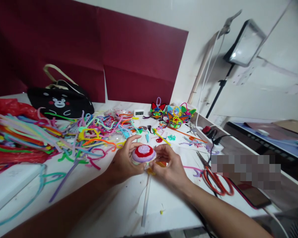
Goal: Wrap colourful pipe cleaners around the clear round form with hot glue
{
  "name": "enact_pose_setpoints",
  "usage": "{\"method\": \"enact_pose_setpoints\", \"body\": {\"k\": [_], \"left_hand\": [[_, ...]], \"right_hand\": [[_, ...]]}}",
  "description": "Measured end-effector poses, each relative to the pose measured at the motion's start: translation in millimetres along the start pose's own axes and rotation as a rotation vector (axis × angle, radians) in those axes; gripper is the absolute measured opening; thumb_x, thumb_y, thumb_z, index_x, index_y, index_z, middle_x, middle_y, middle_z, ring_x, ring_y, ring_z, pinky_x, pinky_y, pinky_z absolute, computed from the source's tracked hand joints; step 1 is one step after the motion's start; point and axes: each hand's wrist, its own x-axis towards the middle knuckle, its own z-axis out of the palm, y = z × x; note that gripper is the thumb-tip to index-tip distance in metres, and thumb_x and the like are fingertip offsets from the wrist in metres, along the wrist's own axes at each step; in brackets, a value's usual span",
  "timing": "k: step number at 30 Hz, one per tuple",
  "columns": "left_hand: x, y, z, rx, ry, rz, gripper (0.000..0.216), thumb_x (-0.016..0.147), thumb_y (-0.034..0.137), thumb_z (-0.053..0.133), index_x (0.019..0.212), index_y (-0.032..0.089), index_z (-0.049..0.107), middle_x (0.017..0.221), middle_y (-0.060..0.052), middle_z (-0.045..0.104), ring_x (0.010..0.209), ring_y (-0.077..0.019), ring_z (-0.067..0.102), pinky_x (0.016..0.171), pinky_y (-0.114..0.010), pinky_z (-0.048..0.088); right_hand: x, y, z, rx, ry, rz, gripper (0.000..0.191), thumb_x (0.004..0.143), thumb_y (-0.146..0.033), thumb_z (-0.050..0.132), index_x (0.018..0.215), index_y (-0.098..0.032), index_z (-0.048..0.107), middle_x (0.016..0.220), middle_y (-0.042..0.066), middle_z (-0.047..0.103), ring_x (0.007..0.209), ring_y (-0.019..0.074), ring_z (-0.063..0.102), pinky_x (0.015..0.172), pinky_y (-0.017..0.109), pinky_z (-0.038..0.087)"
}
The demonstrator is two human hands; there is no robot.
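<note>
Between my two hands is a round craft piece (144,152), coiled from fuzzy pipe cleaner in lilac and red rings. My left hand (125,162) curls around its left side, thumb at the lower edge. From the right, my right hand (169,162) grips the rim with bent fingers and thumb. Something orange-yellow (161,164) shows partly behind the right fingers; I cannot tell what it is. Below the piece, a pale glue stick (146,201) lies on the white table (109,205).
Loose pipe cleaners (96,129) and a red plastic bag (5,109) cover the left. Finished colourful cat-face ornaments (157,110) stand at the back. Orange-handled scissors (215,180) and a phone (250,193) lie right. A black bag (62,100) and a lamp (248,43) stand farther off.
</note>
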Motion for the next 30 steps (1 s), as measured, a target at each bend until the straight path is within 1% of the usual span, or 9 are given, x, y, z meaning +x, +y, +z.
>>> {"method": "enact_pose_setpoints", "body": {"k": [3,7,12,17,19,22,25,28,30], "left_hand": [[-0.5,-6.0,-0.1,-0.016,0.006,0.027,0.081,0.059,0.023,0.075,0.132,0.023,0.040,0.118,-0.013,0.067,0.104,-0.0285,0.069,0.092,-0.041,0.055],[1.6,-11.4,-3.8,-0.078,-0.064,-0.021,0.077,0.064,0.026,0.076,0.132,0.023,0.039,0.123,-0.015,0.064,0.110,-0.0296,0.067,0.097,-0.044,0.052],[5.5,-6.7,-8.4,-0.195,-0.150,-0.085,0.077,0.066,0.032,0.082,0.129,0.023,0.038,0.130,-0.017,0.058,0.122,-0.0320,0.061,0.102,-0.045,0.048],[5.2,-1.8,-8.9,-0.291,-0.222,-0.149,0.078,0.069,0.034,0.083,0.130,0.025,0.035,0.132,-0.016,0.058,0.118,-0.0307,0.063,0.097,-0.043,0.051],[5.5,-2.4,-9.4,-0.340,-0.232,-0.162,0.078,0.069,0.033,0.084,0.130,0.026,0.035,0.130,-0.015,0.059,0.117,-0.0305,0.063,0.095,-0.042,0.052],[7.3,-4.0,-10.6,-0.392,-0.212,-0.153,0.080,0.068,0.032,0.086,0.130,0.026,0.036,0.126,-0.013,0.061,0.117,-0.0300,0.063,0.097,-0.041,0.051],[9.3,-2.9,-10.9,-0.416,-0.138,-0.176,0.082,0.064,0.034,0.087,0.130,0.026,0.039,0.123,-0.012,0.063,0.118,-0.0315,0.063,0.098,-0.042,0.050],[10.2,0.8,-11.1,-0.442,-0.038,-0.217,0.084,0.060,0.037,0.089,0.130,0.026,0.042,0.120,-0.011,0.065,0.118,-0.0325,0.062,0.096,-0.041,0.050],[10.5,3.3,-12.2,-0.456,-0.003,-0.241,0.085,0.058,0.037,0.090,0.129,0.027,0.045,0.119,-0.010,0.065,0.121,-0.0324,0.061,0.095,-0.039,0.050]], "right_hand": [[0.0,-0.9,0.1,0.003,0.011,0.000,0.033,0.067,-0.025,0.071,0.095,-0.022,0.054,0.086,0.001,0.066,0.075,0.0157,0.063,0.070,0.031,0.054],[2.0,-1.7,-0.7,-0.015,0.012,0.023,0.037,0.068,-0.028,0.072,0.099,-0.021,0.055,0.089,0.003,0.065,0.076,0.0163,0.063,0.073,0.032,0.055],[4.2,-3.2,-5.2,-0.007,0.005,0.031,0.042,0.069,-0.032,0.074,0.105,-0.020,0.055,0.096,0.006,0.066,0.080,0.0177,0.065,0.074,0.034,0.056],[4.1,-2.0,-9.3,-0.002,-0.003,0.024,0.045,0.072,-0.040,0.076,0.107,-0.021,0.055,0.098,0.006,0.066,0.083,0.0178,0.067,0.074,0.033,0.057],[4.0,-1.3,-10.8,0.002,-0.016,0.020,0.047,0.073,-0.042,0.076,0.110,-0.021,0.055,0.100,0.007,0.066,0.086,0.0184,0.067,0.076,0.034,0.056],[4.7,-2.5,-15.1,0.010,-0.065,0.023,0.051,0.076,-0.044,0.074,0.117,-0.021,0.054,0.108,0.009,0.066,0.093,0.0200,0.067,0.079,0.035,0.056],[6.5,-7.3,-24.1,-0.038,-0.113,0.050,0.045,0.080,-0.045,0.069,0.116,-0.020,0.058,0.113,0.010,0.067,0.096,0.0214,0.067,0.079,0.036,0.056],[8.8,-14.0,-36.2,-0.221,-0.208,0.051,0.033,0.082,-0.040,0.066,0.107,-0.019,0.064,0.104,0.009,0.070,0.095,0.0231,0.067,0.081,0.037,0.054],[9.7,-18.4,-43.2,-0.392,-0.299,0.040,0.030,0.081,-0.035,0.068,0.105,-0.018,0.066,0.105,0.009,0.071,0.097,0.0244,0.067,0.086,0.039,0.052]]}}
